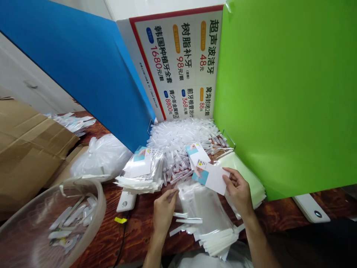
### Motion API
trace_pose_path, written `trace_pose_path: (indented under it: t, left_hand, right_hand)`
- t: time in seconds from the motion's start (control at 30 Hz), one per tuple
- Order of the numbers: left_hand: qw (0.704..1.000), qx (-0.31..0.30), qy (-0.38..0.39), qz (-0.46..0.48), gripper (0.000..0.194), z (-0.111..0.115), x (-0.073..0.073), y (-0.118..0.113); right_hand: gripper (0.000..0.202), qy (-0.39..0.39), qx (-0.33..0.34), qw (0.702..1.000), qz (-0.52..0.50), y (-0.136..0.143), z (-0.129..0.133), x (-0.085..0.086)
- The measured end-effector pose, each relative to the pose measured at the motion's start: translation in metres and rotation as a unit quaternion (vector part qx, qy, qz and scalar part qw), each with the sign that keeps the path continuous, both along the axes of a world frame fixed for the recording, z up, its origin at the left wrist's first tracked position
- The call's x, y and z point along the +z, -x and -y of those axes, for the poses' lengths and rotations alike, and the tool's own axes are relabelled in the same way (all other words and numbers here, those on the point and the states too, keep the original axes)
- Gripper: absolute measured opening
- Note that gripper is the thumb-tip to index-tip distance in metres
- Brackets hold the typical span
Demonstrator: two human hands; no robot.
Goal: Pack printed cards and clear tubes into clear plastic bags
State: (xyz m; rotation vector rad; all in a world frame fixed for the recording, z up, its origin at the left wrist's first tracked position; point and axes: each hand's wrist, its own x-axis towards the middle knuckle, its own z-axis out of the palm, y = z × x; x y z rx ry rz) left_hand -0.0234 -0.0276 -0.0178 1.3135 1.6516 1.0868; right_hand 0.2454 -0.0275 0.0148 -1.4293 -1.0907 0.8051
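Note:
My right hand (pixel 239 190) pinches a white printed card (pixel 216 181) with a blue picture at its left end, held above a stack of clear plastic bags (pixel 199 208). My left hand (pixel 166 209) has its thumb and finger pressed together at the upper left edge of that stack, on what looks like a clear bag's edge. Another such card (pixel 202 155) lies just behind the held one. Beyond it spreads a heap of small translucent plastic tubes (pixel 181 136). To the left, a pile of bagged cards (pixel 141 167) lies on the table.
Blue (pixel 83 63), printed (pixel 178 63) and green boards (pixel 284 93) wall in the tubes. Pale green sheets (pixel 242 171) lie right of the bags. A clear tub (pixel 100 201), white plastic sack (pixel 100 158) and cardboard box (pixel 30 137) stand left. White devices (pixel 126 201) rest on the wooden table (pixel 139 227).

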Motion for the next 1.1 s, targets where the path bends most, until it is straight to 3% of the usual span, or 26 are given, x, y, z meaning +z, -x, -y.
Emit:
trace_pose_path:
  t: [0.1,0.17,0.27,0.37,0.5,0.67,0.8,0.97,1.1]
  left_hand:
    - [0.983,0.085,0.038,0.159,0.031,0.002,0.017,-0.001]
    - [0.95,0.145,0.042,0.273,0.034,-0.001,0.027,-0.001]
    - [0.888,0.183,0.058,0.417,0.033,-0.01,0.038,-0.002]
    - [0.855,0.189,0.084,0.476,0.028,-0.016,0.042,-0.007]
    - [0.839,0.212,0.093,0.492,0.024,-0.016,0.041,-0.016]
    - [0.852,0.174,0.051,0.491,0.036,-0.007,0.036,-0.028]
    - [0.888,0.15,0.04,0.432,0.043,-0.001,0.035,-0.038]
    - [0.899,0.171,0.008,0.403,0.048,0.004,0.038,-0.043]
    - [0.934,0.158,0.005,0.321,0.047,0.009,0.039,-0.046]
  right_hand:
    - [0.03,0.007,0.058,0.994,0.095,-0.01,0.008,0.007]
    - [0.024,0.011,0.133,0.98,0.148,-0.016,0.011,0.013]
    - [0.021,0.036,0.231,0.96,0.154,-0.016,0.014,0.018]
    - [0.021,0.049,0.257,0.958,0.12,-0.01,0.015,0.018]
    - [0.02,0.036,0.237,0.969,0.053,0.0,0.015,0.014]
    - [0.033,0.043,0.159,0.984,-0.062,0.017,0.012,0.003]
    - [0.037,0.034,0.148,0.981,-0.121,0.042,0.006,-0.001]
    - [0.038,0.031,0.136,0.971,-0.192,0.076,0.003,0.001]
    - [0.039,0.017,0.15,0.962,-0.228,0.092,0.004,0.001]
